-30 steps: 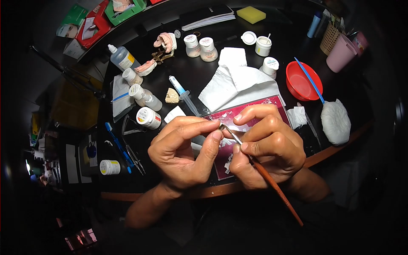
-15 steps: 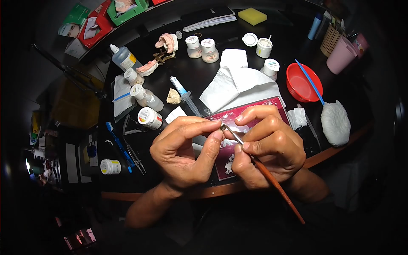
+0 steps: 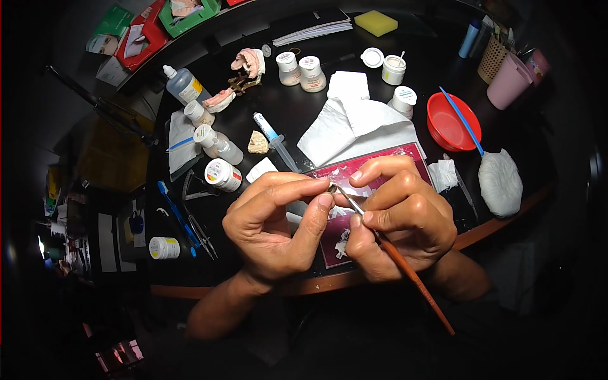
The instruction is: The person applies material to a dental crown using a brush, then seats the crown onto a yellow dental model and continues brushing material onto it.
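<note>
Between the thumb and index finger of my left hand (image 3: 275,221) I pinch a small dental crown (image 3: 331,188) with a dark metallic hollow. My right hand (image 3: 405,218) is closed around a slim brush (image 3: 410,272) with a reddish-brown wooden handle and a metal ferrule. Its tip reaches the crown's edge, while the handle slants down to the right. Both hands are above a dark red slab (image 3: 415,152) smeared with white material. Crumpled white tissue (image 3: 354,126) overlaps the slab's far edge.
At left stand several bottles and jars (image 3: 223,175), with a syringe (image 3: 277,142) and a jaw model on an articulator (image 3: 239,82) nearby. A red bowl (image 3: 453,130) with a blue-handled tool and a white wrapped pad (image 3: 500,183) lie right. The wooden table edge (image 3: 291,288) runs in front.
The crown has turned slightly between my left fingertips, showing more of its dark hollow. The brush tip has shifted a little; my hands stay nearly in place.
</note>
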